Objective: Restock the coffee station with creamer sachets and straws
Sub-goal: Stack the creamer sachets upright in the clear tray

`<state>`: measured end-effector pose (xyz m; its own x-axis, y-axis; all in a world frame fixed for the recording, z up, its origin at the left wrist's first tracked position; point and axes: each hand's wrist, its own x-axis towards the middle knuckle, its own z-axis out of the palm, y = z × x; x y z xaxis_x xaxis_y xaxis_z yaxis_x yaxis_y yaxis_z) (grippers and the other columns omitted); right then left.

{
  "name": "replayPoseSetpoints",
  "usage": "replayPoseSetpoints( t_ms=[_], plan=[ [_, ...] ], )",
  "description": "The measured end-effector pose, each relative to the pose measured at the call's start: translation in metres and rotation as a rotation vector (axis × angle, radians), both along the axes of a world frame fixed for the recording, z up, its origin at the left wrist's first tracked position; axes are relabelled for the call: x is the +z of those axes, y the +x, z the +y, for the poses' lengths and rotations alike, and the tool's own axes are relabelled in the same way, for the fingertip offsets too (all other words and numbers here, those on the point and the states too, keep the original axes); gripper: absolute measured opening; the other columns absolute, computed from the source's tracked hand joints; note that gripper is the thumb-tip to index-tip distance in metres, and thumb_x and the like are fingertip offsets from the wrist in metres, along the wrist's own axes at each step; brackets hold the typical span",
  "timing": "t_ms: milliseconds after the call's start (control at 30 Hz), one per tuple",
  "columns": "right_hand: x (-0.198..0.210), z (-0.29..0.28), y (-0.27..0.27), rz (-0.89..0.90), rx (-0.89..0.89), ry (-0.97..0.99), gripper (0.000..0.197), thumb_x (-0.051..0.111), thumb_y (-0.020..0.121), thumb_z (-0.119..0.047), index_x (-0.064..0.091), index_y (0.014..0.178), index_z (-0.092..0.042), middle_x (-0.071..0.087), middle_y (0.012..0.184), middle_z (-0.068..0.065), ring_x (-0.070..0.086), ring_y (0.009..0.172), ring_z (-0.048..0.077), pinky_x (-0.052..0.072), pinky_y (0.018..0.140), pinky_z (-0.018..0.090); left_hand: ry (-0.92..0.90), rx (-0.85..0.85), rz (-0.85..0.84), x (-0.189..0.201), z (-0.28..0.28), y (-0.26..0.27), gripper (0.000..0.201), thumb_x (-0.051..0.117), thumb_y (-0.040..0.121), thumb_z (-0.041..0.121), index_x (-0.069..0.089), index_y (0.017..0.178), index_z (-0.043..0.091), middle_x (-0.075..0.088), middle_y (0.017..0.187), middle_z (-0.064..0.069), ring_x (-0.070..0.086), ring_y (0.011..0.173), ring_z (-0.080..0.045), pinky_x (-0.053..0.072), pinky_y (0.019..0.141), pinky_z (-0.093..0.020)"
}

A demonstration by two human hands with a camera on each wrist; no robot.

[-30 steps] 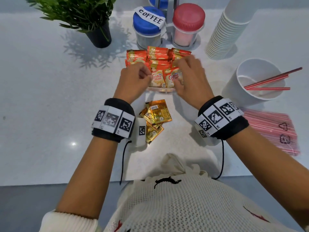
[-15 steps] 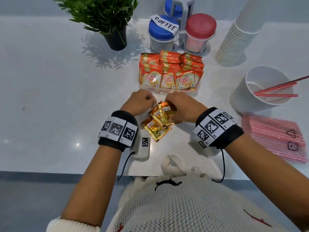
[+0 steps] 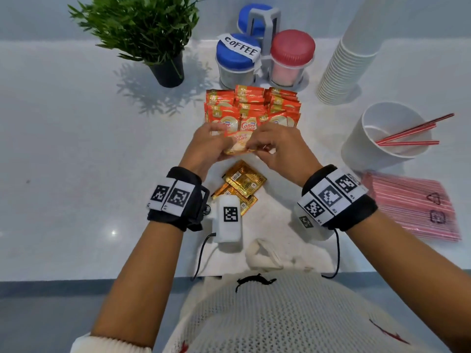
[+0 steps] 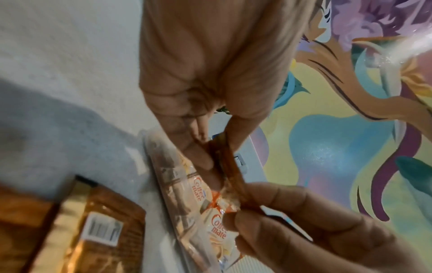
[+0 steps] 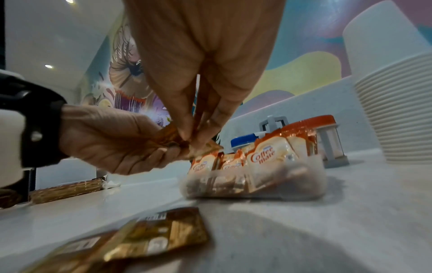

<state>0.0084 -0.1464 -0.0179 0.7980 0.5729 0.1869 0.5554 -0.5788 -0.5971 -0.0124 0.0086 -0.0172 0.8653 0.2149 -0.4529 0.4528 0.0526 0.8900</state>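
Both hands hold one orange-and-cream creamer sachet (image 3: 238,145) between them, just above the near edge of the clear tray (image 3: 254,98). My left hand (image 3: 224,147) pinches its left end and my right hand (image 3: 257,149) pinches its right end. The tray is packed with upright sachets (image 5: 259,160). Several loose sachets (image 3: 243,182) lie gold side up on the counter below my hands. The pinch shows close up in the left wrist view, on the sachet's orange edge (image 4: 230,162). A white cup (image 3: 356,149) to the right holds three red straws (image 3: 407,133).
A flat bag of red straws (image 3: 410,205) lies at the right, near the cup. Behind the tray stand a jar rack with a blue-lidded coffee jar (image 3: 238,59) and a red-lidded jar (image 3: 291,57). A tall stack of paper cups (image 3: 344,67) is at back right, a potted plant (image 3: 163,47) at back left.
Half a second ago both hands were down on the loose pile of sachets. They have since lifted one sachet and carried it up towards the tray.
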Motion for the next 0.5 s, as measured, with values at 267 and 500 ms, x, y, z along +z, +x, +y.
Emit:
replayPoseSetpoints(
  t_ms=[267, 500],
  plan=[
    [-0.02, 0.01, -0.003, 0.336, 0.052, -0.385, 0.06, 0.071, 0.078, -0.018, 0.044, 0.131, -0.009, 0.045, 0.131, 0.011, 0.05, 0.114, 0.027, 0.041, 0.089, 0.032, 0.071, 0.116, -0.153, -0.008, 0.015, -0.004, 0.013, 0.053, 0.09, -0.002, 0.057, 0.096, 0.008, 0.064, 0.087, -0.006, 0.062, 0.074, -0.013, 0.053, 0.07, -0.026],
    [-0.031, 0.015, 0.001, 0.463, 0.056, -0.442, 0.066, 0.076, 0.073, -0.021, 0.041, 0.129, -0.011, 0.044, 0.117, 0.007, 0.045, 0.105, 0.023, 0.038, 0.085, 0.03, 0.057, 0.13, -0.119, -0.01, 0.015, -0.003, 0.011, 0.045, 0.094, 0.004, 0.054, 0.092, 0.01, 0.063, 0.084, -0.001, 0.062, 0.071, -0.01, 0.053, 0.062, -0.022]
  ],
)
